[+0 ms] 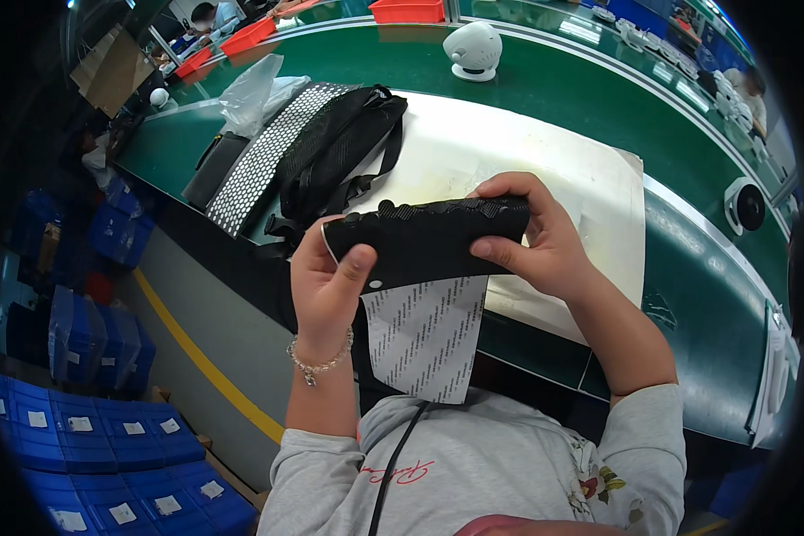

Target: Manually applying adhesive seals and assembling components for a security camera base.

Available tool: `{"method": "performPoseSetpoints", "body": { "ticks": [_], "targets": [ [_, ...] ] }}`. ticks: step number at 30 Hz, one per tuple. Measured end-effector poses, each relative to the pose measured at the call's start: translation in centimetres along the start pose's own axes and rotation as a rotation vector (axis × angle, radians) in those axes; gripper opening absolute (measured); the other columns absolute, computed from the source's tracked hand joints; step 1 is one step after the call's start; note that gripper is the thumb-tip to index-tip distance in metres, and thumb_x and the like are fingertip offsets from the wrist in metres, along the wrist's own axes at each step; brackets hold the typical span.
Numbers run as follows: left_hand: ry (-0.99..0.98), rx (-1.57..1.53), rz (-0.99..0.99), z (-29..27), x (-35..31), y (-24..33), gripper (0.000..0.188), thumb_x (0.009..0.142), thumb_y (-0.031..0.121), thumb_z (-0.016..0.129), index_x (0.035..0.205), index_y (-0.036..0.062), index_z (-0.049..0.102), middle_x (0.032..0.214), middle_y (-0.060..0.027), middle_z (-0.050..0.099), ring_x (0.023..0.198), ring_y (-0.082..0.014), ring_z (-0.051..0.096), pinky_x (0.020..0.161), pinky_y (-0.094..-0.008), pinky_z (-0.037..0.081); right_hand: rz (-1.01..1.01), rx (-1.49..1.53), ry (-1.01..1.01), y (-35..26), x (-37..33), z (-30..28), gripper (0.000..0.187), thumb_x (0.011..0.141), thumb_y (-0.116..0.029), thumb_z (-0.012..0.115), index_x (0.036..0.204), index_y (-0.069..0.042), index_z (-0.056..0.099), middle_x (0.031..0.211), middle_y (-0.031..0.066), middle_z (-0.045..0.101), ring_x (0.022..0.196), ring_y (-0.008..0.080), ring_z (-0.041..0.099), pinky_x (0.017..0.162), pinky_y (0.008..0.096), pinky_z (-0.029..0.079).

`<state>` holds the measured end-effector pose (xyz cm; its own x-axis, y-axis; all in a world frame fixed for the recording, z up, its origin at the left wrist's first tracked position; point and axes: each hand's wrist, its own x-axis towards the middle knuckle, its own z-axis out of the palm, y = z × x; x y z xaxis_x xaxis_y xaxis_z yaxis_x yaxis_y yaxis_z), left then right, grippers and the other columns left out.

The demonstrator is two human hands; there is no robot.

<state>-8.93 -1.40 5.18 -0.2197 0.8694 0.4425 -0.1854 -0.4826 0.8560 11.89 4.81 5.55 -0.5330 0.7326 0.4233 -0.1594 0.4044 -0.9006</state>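
A black textured sheet (pixel 424 248) is stretched between my two hands, above the near edge of the bench. It looks bent over along its top edge, where small dark bumps show. From beneath it hangs a white backing sheet (pixel 427 335) printed with small repeated marks, reaching down to my shirt. My left hand (pixel 326 290), a beaded bracelet at its wrist, pinches the left end with the thumb in front. At the right end my right hand (pixel 545 241) grips the sheet, thumb in front and fingers over the top. The fingers behind the sheet are partly hidden.
A white board (pixel 590 192) lies on the green bench (pixel 554 85). Black mesh straps (pixel 339 147), a dotted strip (pixel 272 147) and a clear plastic bag (pixel 250 94) lie left. A white rounded device (pixel 473 49) stands behind. Blue bins (pixel 98 433) fill the lower left floor.
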Motion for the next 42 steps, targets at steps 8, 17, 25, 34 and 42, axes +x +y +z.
{"method": "performPoseSetpoints", "body": {
  "ticks": [8,17,25,34,42],
  "targets": [
    [-0.091,0.08,0.003,-1.0,-0.4,-1.0,0.021,0.075,-0.003,0.062,0.093,-0.0005,0.05,0.082,-0.0013,0.057,0.072,-0.0044,0.051,0.064,-0.0165,0.041,-0.039,-0.161,-0.002,0.8,0.0,-0.1,0.048,0.066,0.001,0.069,0.106,-0.009,0.045,0.105,0.0043,0.05,0.098,0.0134,0.049,0.086,0.0273,0.038],
    [-0.113,0.086,-0.006,-1.4,-0.7,-1.5,0.033,0.077,0.008,0.064,0.104,0.0015,0.047,0.09,-0.0018,0.055,0.079,-0.0062,0.05,0.072,-0.0185,0.04,-0.095,-0.207,-0.036,1.4,-0.2,-0.1,0.05,0.069,-0.009,0.07,0.111,-0.009,0.043,0.11,0.0071,0.047,0.103,0.0167,0.045,0.09,0.0295,0.034],
    [-0.215,0.16,0.241,-1.0,-0.3,-1.8,0.069,0.073,0.023,0.066,0.128,0.0052,0.03,0.135,-0.017,0.021,0.115,-0.0216,0.035,0.091,-0.0311,0.035,-0.07,-0.031,-0.094,1.4,-0.4,0.2,0.073,0.068,-0.027,0.069,0.125,-0.01,0.027,0.128,0.0131,0.029,0.111,0.0226,0.039,0.095,0.0353,0.031],
    [-0.341,0.709,0.328,-1.7,0.4,0.3,0.053,0.068,0.015,0.068,0.115,0.0027,0.047,0.128,-0.0151,0.034,0.115,-0.0247,0.039,0.094,-0.0322,0.033,-0.052,-0.107,-0.182,1.0,-0.4,-0.3,0.08,0.063,-0.021,0.074,0.126,-0.011,0.026,0.132,0.0126,0.025,0.113,0.0236,0.038,0.095,0.036,0.03],
    [-0.302,0.571,0.352,-1.7,0.1,-0.6,0.064,0.066,0.004,0.069,0.123,0.0034,0.039,0.125,-0.0149,0.038,0.115,-0.0229,0.04,0.094,-0.0312,0.034,-0.076,-0.18,-0.143,0.4,-0.4,-0.2,0.071,0.065,-0.012,0.072,0.123,-0.011,0.031,0.126,0.0092,0.036,0.112,0.0185,0.04,0.091,0.0327,0.036]
  ]
}}
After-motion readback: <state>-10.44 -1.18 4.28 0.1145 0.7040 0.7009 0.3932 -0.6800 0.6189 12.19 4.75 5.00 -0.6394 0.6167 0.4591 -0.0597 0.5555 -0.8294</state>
